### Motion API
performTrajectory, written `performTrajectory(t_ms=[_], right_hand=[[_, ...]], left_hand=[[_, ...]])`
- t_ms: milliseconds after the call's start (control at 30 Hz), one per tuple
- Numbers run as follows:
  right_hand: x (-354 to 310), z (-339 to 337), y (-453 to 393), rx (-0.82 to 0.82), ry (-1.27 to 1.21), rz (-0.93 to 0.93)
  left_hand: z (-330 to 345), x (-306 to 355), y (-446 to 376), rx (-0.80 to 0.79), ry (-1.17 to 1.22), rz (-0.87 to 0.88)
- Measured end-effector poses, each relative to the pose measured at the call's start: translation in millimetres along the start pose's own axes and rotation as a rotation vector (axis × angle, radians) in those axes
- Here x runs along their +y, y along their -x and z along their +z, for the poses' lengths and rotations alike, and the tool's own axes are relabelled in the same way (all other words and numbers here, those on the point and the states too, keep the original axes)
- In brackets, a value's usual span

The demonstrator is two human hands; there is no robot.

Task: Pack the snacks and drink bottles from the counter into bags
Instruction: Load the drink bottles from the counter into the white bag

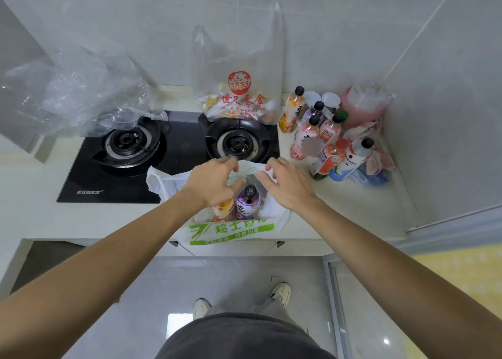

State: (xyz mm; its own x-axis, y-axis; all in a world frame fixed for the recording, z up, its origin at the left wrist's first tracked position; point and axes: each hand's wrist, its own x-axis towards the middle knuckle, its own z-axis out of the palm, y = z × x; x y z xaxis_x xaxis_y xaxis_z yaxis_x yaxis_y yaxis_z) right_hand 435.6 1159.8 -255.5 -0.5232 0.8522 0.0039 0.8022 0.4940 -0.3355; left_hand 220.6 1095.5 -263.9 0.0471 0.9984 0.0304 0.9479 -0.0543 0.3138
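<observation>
Head view: a person stands at a kitchen counter, both bare arms reaching forward over a bag.
White bag: a thin plastic carrier with green lettering, standing open at the counter's front edge, at 6 o'clock from the right burner.
Inside the bag: a purple-labelled bottle with a dark cap, upright, and just at its 9 o'clock an orange-labelled bottle, partly hidden by the left hand.
Left hand: fingers curled, pinching the bag's far rim.
Right hand: fingers bent, gripping the same rim at 3 o'clock from the left hand; the two hands are apart.
Bottles left out: a cluster of pink, orange and purple drinks with black caps, at 2 o'clock from the bag, standing close together near the corner.
Snack bag: clear plastic with red print, upright against the wall at 12 o'clock, packets inside.
Stove: black glass, two burners; crumpled clear plastic lies at its 10 o'clock.
</observation>
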Motion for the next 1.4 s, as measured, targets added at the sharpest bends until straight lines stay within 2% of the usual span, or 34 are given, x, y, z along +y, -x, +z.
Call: performTrajectory(t_ms=[167, 367, 500, 667, 867, 1000, 1233, 1400], right_hand=[[41, -27, -15, 0.062, 0.097, 0.076], [107, -55, -39, 0.204, 0.3, 0.122], [149, -70, -56, 0.172, 0.374, 0.197], [189, -70, -72, 0.029, 0.366, 0.222], [211, -66, -81, -0.102, 0.373, 0.195], [217, -64, -83, -0.111, 0.377, 0.132], [212, -58, -78, -0.024, 0.294, 0.102], [186, -70, -72, 0.079, 0.181, 0.101]], left_hand=[[-2, 36, -48, -0.019, 0.016, 0.074], [4, 87, -123, -0.047, 0.07, 0.078], [14, 109, -176, -0.08, 0.073, 0.034], [31, 131, -232, -0.11, 0.04, -0.043], [55, 144, -262, -0.127, 0.011, -0.08], [68, 146, -271, -0.113, 0.025, -0.109], [72, 141, -269, -0.078, 0.1, -0.139], [45, 126, -243, -0.024, 0.215, -0.141]])
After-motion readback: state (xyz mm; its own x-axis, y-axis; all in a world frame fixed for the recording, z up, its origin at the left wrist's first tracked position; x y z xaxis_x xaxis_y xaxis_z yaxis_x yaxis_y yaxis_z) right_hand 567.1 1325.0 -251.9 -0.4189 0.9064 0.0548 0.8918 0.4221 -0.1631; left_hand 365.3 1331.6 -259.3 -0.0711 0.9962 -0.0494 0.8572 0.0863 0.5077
